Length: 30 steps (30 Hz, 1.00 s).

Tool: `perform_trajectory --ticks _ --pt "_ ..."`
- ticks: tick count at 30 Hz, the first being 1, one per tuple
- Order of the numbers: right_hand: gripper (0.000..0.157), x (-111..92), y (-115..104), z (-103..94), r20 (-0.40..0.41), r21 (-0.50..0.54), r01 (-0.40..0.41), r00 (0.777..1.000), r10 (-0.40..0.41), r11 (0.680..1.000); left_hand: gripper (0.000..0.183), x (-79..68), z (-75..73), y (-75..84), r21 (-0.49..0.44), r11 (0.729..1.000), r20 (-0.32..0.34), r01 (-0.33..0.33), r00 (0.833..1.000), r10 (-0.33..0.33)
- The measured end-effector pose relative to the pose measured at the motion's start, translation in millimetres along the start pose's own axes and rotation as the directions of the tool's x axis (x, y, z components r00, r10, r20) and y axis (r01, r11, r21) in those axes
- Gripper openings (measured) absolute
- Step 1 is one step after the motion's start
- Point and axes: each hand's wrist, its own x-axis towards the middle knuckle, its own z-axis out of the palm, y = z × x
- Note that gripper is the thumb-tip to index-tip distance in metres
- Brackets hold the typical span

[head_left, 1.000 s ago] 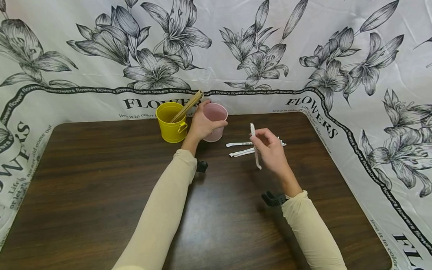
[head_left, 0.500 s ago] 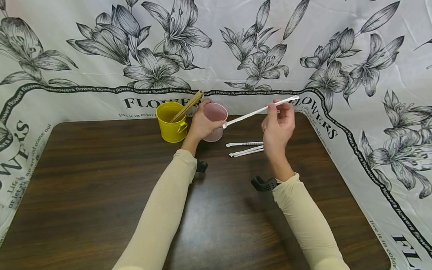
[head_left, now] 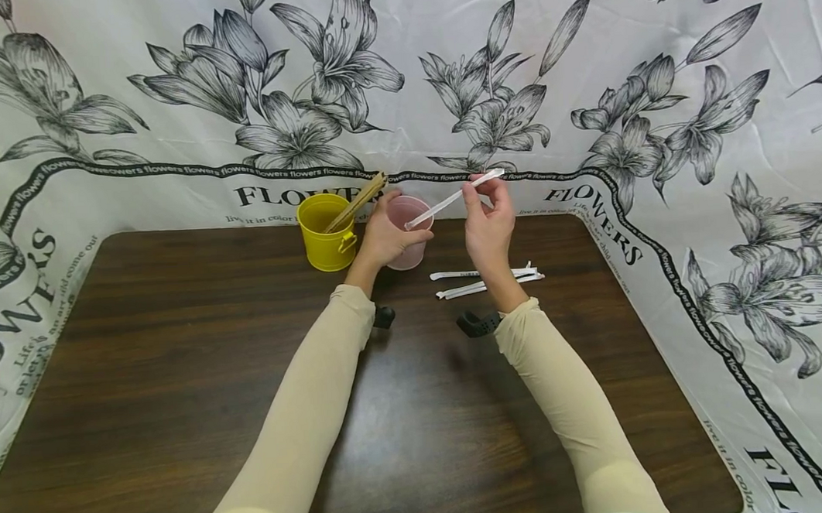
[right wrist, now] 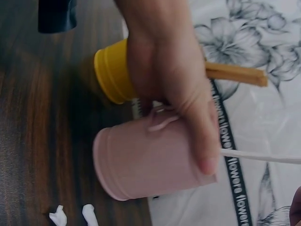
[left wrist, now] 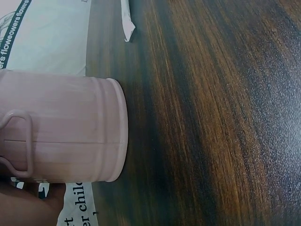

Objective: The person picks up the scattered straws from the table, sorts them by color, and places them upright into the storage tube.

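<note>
A small pink bucket [head_left: 406, 261] stands at the back of the table. My left hand [head_left: 384, 238] grips it at the rim, thumb on the near side and fingers behind; in the right wrist view the thumb lies along the bucket's wall [right wrist: 146, 160]. My right hand [head_left: 491, 229], raised to the right of the bucket, pinches a white paper-wrapped straw [head_left: 450, 200] between thumb and fingers. The straw slants down to the left, its lower end over the bucket's mouth. A loop handle [left wrist: 28, 141] shows on the bucket in the left wrist view.
A yellow bucket [head_left: 327, 253] with several tan wooden sticks [head_left: 362, 199] leaning in it stands just left of the pink one. Several wrapped straws [head_left: 465, 289] lie on the dark wooden table [head_left: 201, 376] below my right hand. A flower-printed cloth [head_left: 580, 31] hangs behind.
My right hand has lifted the straw from over the others, turned it from near upright to slanting, and carried it left to the pink bucket. My left hand has stayed on the bucket.
</note>
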Motion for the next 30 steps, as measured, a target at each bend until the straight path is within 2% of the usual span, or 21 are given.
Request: perform_trajectory --ticks 4,8,11,17,21,24,26,28,30 --pt "0.029 -5.2 -7.8 4.5 0.012 -0.021 -0.039 0.999 0.039 0.999 0.106 0.8 1.4 -0.6 -0.005 1.0 -0.002 -0.002 1.0 0.002" --pt "0.028 -7.4 -12.6 6.0 0.016 -0.023 -0.043 0.999 0.044 0.999 0.106 0.9 1.5 0.5 -0.006 1.0 -0.01 -0.006 1.0 0.006" --pt "0.031 -7.4 -12.1 4.7 0.031 0.006 -0.054 0.998 0.053 0.999 0.107 0.9 1.1 0.9 0.001 1.0 -0.012 -0.009 1.0 0.009" --pt "0.039 -5.2 10.2 -9.7 0.077 0.088 -0.123 0.99 0.117 0.988 0.106 0.8 0.5 0.0 0.009 1.0 -0.013 -0.007 1.0 0.007" --pt "0.038 -10.2 21.0 -26.7 0.072 0.067 -0.146 0.987 0.142 0.987 0.105 0.0 -0.3 0.3 -0.01 1.0 0.002 0.005 1.0 -0.005" --pt "0.036 -19.6 26.5 -42.3 0.089 -0.029 -0.168 0.981 0.17 0.985 0.105 -0.3 -1.2 1.0 -0.014 1.0 0.007 0.002 1.0 -0.002" --pt "0.034 -27.9 31.8 -54.4 0.112 -0.139 -0.18 0.974 0.196 0.974 0.106 -0.6 -1.2 0.7 -0.013 1.0 0.006 0.003 1.0 -0.003" --pt "0.03 -36.2 37.0 -66.6 0.155 -0.266 -0.202 0.956 0.249 0.942 0.106 -0.8 -1.2 0.7 -0.013 1.0 0.005 0.004 1.0 -0.003" --pt "0.027 -43.5 42.0 -78.9 0.22 -0.404 -0.206 0.924 0.313 0.891 0.106 -0.9 -1.0 1.0 -0.013 1.0 0.005 0.001 1.0 -0.001"
